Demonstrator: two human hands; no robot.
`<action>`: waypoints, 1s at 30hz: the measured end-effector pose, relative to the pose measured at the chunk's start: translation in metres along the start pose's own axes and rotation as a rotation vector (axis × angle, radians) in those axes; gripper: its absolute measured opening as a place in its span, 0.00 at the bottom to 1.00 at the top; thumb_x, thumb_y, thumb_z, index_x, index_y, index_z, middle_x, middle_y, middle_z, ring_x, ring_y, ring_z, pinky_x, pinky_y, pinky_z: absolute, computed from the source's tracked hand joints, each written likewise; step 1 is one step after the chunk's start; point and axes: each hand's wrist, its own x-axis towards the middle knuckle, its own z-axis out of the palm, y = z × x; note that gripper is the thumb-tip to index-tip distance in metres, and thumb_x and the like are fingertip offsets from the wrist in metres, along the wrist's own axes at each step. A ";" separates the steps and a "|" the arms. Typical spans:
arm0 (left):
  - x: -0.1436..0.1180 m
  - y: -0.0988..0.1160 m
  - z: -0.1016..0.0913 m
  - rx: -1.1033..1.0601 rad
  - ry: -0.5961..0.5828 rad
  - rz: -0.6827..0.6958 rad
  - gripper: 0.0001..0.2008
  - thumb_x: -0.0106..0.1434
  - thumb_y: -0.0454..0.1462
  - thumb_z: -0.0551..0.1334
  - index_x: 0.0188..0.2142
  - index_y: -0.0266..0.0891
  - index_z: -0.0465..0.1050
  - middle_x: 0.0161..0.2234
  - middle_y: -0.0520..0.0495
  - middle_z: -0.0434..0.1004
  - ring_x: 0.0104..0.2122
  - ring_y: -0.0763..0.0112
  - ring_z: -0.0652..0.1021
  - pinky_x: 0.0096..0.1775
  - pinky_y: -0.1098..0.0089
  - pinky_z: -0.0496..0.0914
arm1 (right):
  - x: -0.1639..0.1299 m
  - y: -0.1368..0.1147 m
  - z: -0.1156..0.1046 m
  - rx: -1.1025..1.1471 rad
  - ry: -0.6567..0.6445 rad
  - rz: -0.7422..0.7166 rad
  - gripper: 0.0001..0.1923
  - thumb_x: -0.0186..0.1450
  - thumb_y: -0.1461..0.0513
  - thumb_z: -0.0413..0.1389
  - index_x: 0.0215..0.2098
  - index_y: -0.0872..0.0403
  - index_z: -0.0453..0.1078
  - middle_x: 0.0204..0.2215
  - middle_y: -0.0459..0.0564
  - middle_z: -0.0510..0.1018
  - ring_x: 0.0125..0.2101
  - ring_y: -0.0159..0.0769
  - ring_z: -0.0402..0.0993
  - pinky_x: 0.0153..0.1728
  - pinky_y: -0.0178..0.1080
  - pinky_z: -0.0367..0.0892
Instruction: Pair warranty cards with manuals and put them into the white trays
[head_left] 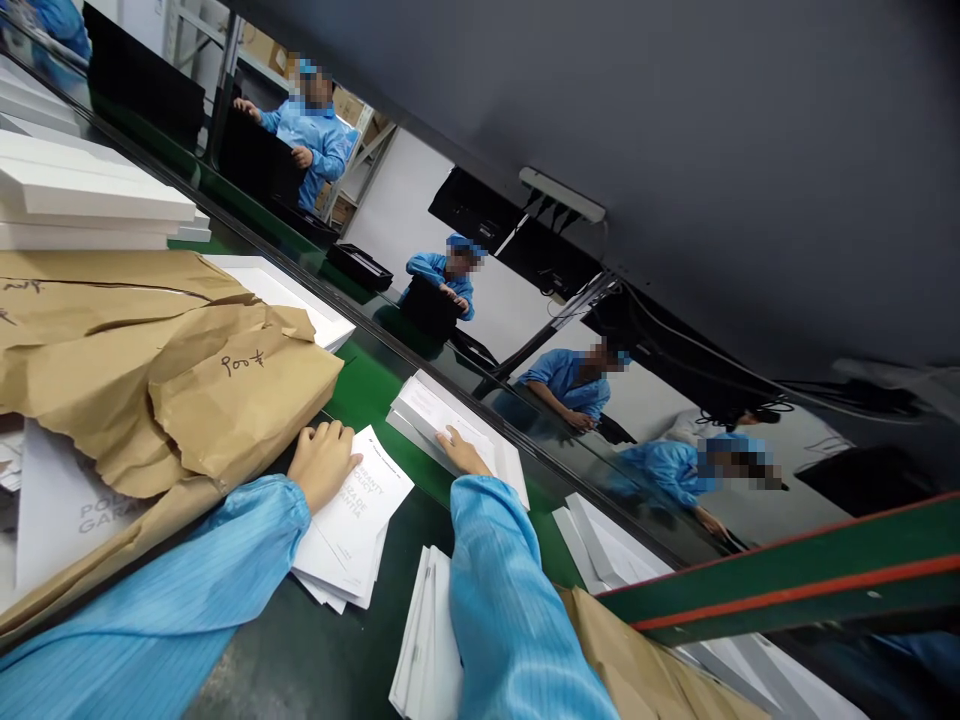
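My left hand [324, 462] is resting on a booklet stack [352, 525] on the table [367, 385], just right of the torn paper wrap [165, 370]. My right hand [461, 455] is lying on a second stack [450, 425], farther back and to the right. A third stack [427, 640] is sitting nearest me, between my sleeves. Boards [82, 195] are lying stacked behind the wrap. Co-workers are standing across the line.

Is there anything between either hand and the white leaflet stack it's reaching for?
Nothing visible. The left hand already rests on the warranty leaflet stack, beside the torn brown paper wrapping. The right hand lies flat on the farther white leaflet stack, fingers touching the top sheet.
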 end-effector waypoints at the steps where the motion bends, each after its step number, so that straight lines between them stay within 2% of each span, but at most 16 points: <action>1: 0.000 -0.001 0.000 -0.023 -0.002 -0.001 0.11 0.57 0.40 0.49 0.37 0.38 0.61 0.35 0.46 0.65 0.37 0.65 0.64 0.37 0.64 0.53 | -0.004 0.000 -0.002 0.020 0.025 -0.011 0.27 0.57 0.52 0.43 0.52 0.53 0.50 0.47 0.55 0.61 0.48 0.45 0.53 0.44 0.48 0.48; 5: 0.002 -0.002 -0.004 -0.138 0.012 -0.004 0.07 0.57 0.38 0.49 0.34 0.42 0.62 0.34 0.49 0.65 0.37 0.68 0.64 0.35 0.66 0.52 | -0.034 -0.003 -0.017 0.131 0.135 -0.100 0.23 0.55 0.60 0.48 0.49 0.55 0.54 0.49 0.55 0.58 0.50 0.43 0.49 0.46 0.46 0.46; 9: 0.003 -0.001 -0.018 -0.234 0.071 -0.014 0.08 0.58 0.39 0.47 0.29 0.42 0.62 0.28 0.52 0.67 0.34 0.70 0.66 0.35 0.67 0.52 | -0.085 -0.017 -0.024 0.290 0.168 -0.213 0.17 0.55 0.61 0.47 0.43 0.56 0.59 0.41 0.52 0.66 0.43 0.37 0.60 0.44 0.40 0.53; 12: 0.003 0.005 -0.029 -0.372 0.121 -0.006 0.11 0.59 0.41 0.46 0.26 0.40 0.61 0.23 0.54 0.66 0.29 0.72 0.67 0.32 0.69 0.54 | -0.132 -0.034 -0.010 0.497 0.119 -0.255 0.20 0.56 0.57 0.45 0.46 0.55 0.53 0.36 0.50 0.69 0.36 0.33 0.66 0.36 0.37 0.60; 14: 0.001 0.012 -0.035 -0.539 0.122 0.001 0.14 0.58 0.43 0.45 0.24 0.38 0.60 0.20 0.54 0.64 0.25 0.74 0.66 0.28 0.72 0.55 | -0.160 -0.045 0.006 0.899 -0.035 -0.221 0.21 0.55 0.55 0.48 0.44 0.55 0.54 0.33 0.50 0.70 0.34 0.33 0.67 0.32 0.36 0.62; 15: 0.000 0.015 -0.036 -0.645 0.108 0.008 0.15 0.58 0.44 0.44 0.23 0.38 0.60 0.20 0.54 0.63 0.24 0.74 0.66 0.26 0.73 0.55 | -0.171 -0.049 0.015 1.018 -0.089 -0.203 0.19 0.54 0.55 0.49 0.41 0.55 0.57 0.32 0.50 0.70 0.31 0.32 0.67 0.29 0.34 0.63; 16: -0.002 0.019 -0.037 -0.760 0.083 0.014 0.17 0.58 0.45 0.44 0.23 0.37 0.60 0.20 0.54 0.64 0.23 0.75 0.66 0.25 0.74 0.56 | -0.181 -0.052 0.022 1.107 -0.108 -0.187 0.18 0.53 0.54 0.50 0.39 0.56 0.59 0.31 0.49 0.71 0.28 0.31 0.67 0.25 0.32 0.62; 18: -0.006 0.026 -0.037 -1.007 -0.028 0.036 0.18 0.58 0.46 0.44 0.24 0.36 0.61 0.22 0.52 0.66 0.24 0.75 0.67 0.25 0.75 0.57 | -0.193 -0.054 0.032 1.177 -0.041 -0.156 0.16 0.52 0.54 0.51 0.35 0.56 0.62 0.29 0.49 0.71 0.21 0.27 0.63 0.17 0.29 0.57; 20: -0.010 0.030 -0.033 -1.235 -0.275 0.083 0.17 0.57 0.46 0.46 0.28 0.34 0.63 0.25 0.51 0.68 0.26 0.74 0.69 0.25 0.76 0.59 | -0.199 -0.050 0.033 1.212 0.099 -0.127 0.16 0.52 0.54 0.52 0.34 0.57 0.63 0.28 0.48 0.71 0.17 0.25 0.59 0.14 0.28 0.52; 22: -0.015 0.032 -0.028 -1.369 -0.588 0.116 0.16 0.55 0.45 0.50 0.34 0.34 0.63 0.27 0.49 0.70 0.25 0.74 0.71 0.23 0.77 0.59 | -0.205 -0.040 0.025 1.217 0.162 -0.119 0.16 0.53 0.54 0.51 0.34 0.56 0.62 0.28 0.48 0.71 0.18 0.26 0.60 0.14 0.29 0.52; 23: -0.017 0.032 -0.024 -1.399 -0.699 0.106 0.16 0.54 0.44 0.51 0.36 0.34 0.62 0.27 0.48 0.71 0.24 0.74 0.72 0.21 0.78 0.59 | -0.208 -0.033 0.020 1.189 0.167 -0.123 0.15 0.54 0.54 0.50 0.34 0.55 0.62 0.29 0.48 0.71 0.19 0.27 0.61 0.15 0.30 0.55; 24: -0.018 0.032 -0.021 -1.416 -0.756 0.062 0.16 0.54 0.44 0.52 0.37 0.34 0.61 0.27 0.47 0.71 0.22 0.75 0.72 0.19 0.79 0.58 | -0.212 -0.024 0.015 1.135 0.176 -0.123 0.15 0.54 0.54 0.49 0.35 0.55 0.62 0.30 0.48 0.71 0.22 0.29 0.64 0.18 0.31 0.58; 25: -0.019 0.032 -0.017 -1.431 -0.760 -0.007 0.16 0.55 0.43 0.52 0.39 0.34 0.60 0.28 0.46 0.71 0.21 0.75 0.73 0.18 0.80 0.57 | -0.217 -0.014 0.010 1.054 0.205 -0.114 0.14 0.55 0.54 0.48 0.36 0.54 0.61 0.32 0.49 0.71 0.26 0.31 0.66 0.22 0.32 0.60; 28: -0.020 0.031 -0.009 -1.520 -0.622 -0.230 0.14 0.57 0.40 0.50 0.41 0.34 0.59 0.31 0.44 0.72 0.21 0.77 0.73 0.19 0.81 0.60 | -0.234 0.021 0.006 0.713 0.350 -0.031 0.18 0.54 0.53 0.48 0.40 0.53 0.59 0.38 0.52 0.69 0.37 0.38 0.65 0.32 0.38 0.62; 30: -0.019 0.031 -0.007 -1.570 -0.550 -0.290 0.13 0.57 0.39 0.50 0.41 0.36 0.59 0.33 0.44 0.71 0.22 0.77 0.74 0.21 0.80 0.63 | -0.246 0.042 0.011 0.440 0.349 0.024 0.23 0.51 0.53 0.51 0.42 0.54 0.59 0.40 0.54 0.68 0.41 0.42 0.62 0.35 0.41 0.61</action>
